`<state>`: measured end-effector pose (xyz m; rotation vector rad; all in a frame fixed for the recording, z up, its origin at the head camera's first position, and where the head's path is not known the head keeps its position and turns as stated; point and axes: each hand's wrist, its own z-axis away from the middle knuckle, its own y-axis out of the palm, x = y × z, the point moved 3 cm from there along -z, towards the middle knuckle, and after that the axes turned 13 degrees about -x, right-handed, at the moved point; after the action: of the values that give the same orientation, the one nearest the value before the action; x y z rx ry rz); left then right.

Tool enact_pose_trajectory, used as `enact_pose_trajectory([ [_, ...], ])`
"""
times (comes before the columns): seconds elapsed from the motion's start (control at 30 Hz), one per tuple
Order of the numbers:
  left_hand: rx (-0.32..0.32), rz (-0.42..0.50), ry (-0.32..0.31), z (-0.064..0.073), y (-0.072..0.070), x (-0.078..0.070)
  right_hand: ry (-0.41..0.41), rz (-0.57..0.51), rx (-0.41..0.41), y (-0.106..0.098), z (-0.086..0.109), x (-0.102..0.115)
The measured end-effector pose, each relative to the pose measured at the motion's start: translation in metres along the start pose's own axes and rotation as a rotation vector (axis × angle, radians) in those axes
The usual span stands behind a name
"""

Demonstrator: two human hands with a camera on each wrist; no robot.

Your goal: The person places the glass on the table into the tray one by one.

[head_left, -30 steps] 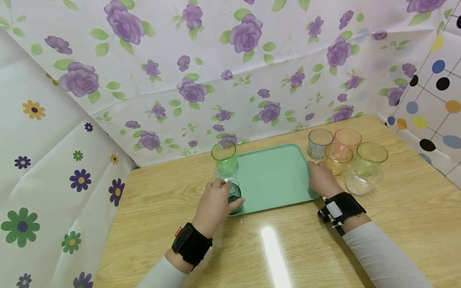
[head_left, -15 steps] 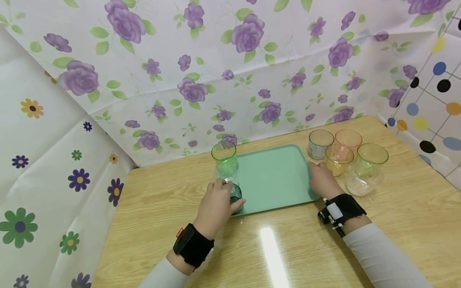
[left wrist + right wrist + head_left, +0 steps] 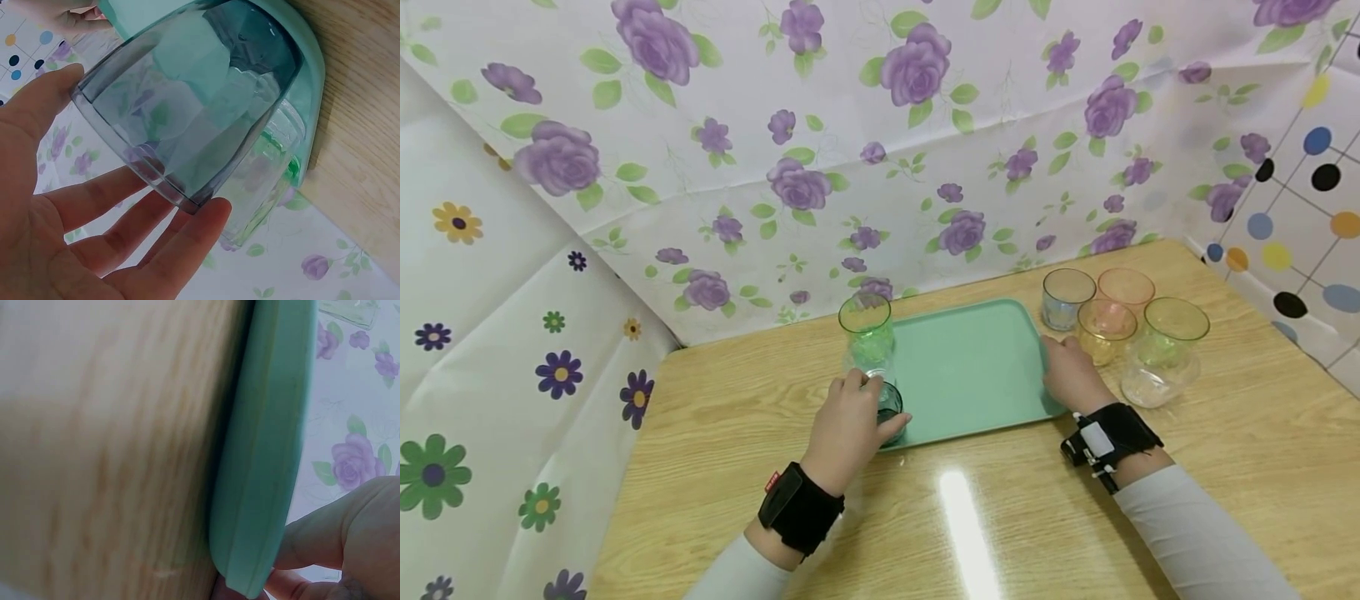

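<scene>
My left hand (image 3: 846,425) grips a dark teal drinking glass (image 3: 891,410) by its rim, over the left front corner of a mint-green tray (image 3: 966,367). In the left wrist view the glass (image 3: 187,106) is faceted and see-through; the thumb lies on one side of its rim and the fingers (image 3: 203,234) on the other. Just behind it, a bright green glass (image 3: 868,329) stands at the tray's left end. My right hand (image 3: 1071,371) holds the tray's right edge, and the right wrist view has its fingers (image 3: 312,544) at the tray's rim (image 3: 269,437).
Close to the right hand stand several coloured glasses: a blue one (image 3: 1067,300), a pink one (image 3: 1124,283), an amber one (image 3: 1107,333) and a yellow-green one (image 3: 1172,321) with a clear lower part. Flowered sheeting (image 3: 820,242) rises behind the wooden table (image 3: 752,383).
</scene>
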<state>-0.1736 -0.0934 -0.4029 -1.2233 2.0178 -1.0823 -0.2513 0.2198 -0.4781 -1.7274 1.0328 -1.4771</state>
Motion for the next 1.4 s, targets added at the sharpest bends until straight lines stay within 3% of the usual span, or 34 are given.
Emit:
enact_pose_trajectory([
  [0.33, 0.043, 0.078, -0.063, 0.0, 0.0, 0.003, 0.007, -0.003, 0.006, 0.0, 0.0, 0.001],
  [0.53, 0.026, 0.127, -0.096, 0.0, 0.003, 0.008, 0.005, 0.001, -0.004, 0.001, 0.0, -0.001],
  [0.77, -0.013, 0.207, -0.192, 0.0, 0.009, 0.021, 0.006, -0.003, -0.009, 0.0, 0.001, -0.001],
  [0.9, -0.053, 0.339, -0.335, 0.001, 0.014, 0.038, -0.009, -0.014, -0.029, 0.001, 0.0, 0.0],
  [1.13, -0.261, 0.781, -0.651, 0.01, 0.028, 0.079, -0.034, -0.027, -0.061, 0.004, 0.0, -0.001],
  [1.2, -0.256, 0.908, -0.751, 0.014, 0.036, 0.088, -0.036, -0.016, -0.06, 0.005, 0.0, -0.001],
  [1.4, -0.141, 1.262, -1.073, 0.02, 0.068, 0.097, -0.02, 0.003, -0.049, 0.003, -0.001, -0.001],
])
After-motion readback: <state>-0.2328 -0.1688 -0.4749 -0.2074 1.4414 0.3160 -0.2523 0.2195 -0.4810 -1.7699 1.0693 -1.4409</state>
